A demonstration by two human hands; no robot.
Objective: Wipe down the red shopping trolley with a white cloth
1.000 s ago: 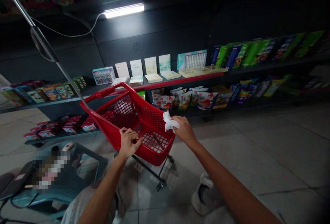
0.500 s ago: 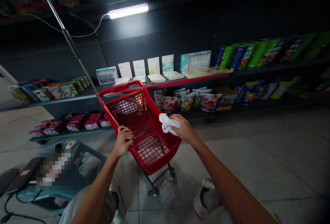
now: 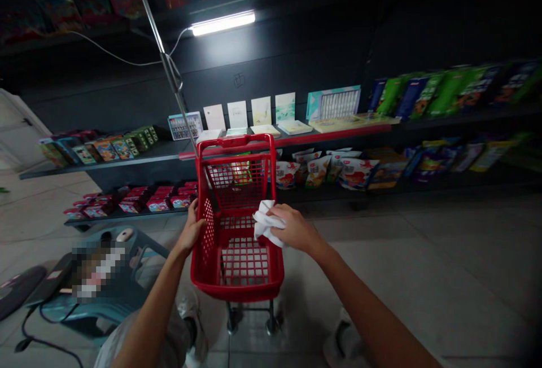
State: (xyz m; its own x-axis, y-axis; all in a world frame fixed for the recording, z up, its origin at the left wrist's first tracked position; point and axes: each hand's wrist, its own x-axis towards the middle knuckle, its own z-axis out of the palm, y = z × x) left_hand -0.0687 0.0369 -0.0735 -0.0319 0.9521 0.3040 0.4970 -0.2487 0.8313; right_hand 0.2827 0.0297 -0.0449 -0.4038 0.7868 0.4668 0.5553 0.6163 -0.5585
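One red mesh shopping cart (image 3: 235,292), left hand (image 3: 191,230) curled around its left wall, right hand (image 3: 296,230) pinching a crumpled white cloth (image 3: 266,222) against its right rim, snack packets (image 3: 322,170) beyond

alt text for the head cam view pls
A person's right hand holds a white cloth on the right rim of a small red shopping cart, while the left hand grips its left side. Dark shelves of bagged snacks stand behind.

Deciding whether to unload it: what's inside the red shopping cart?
Its red mesh floor and walls show; the white cloth in the right hand covers part of the right wall, hiding what lies behind.
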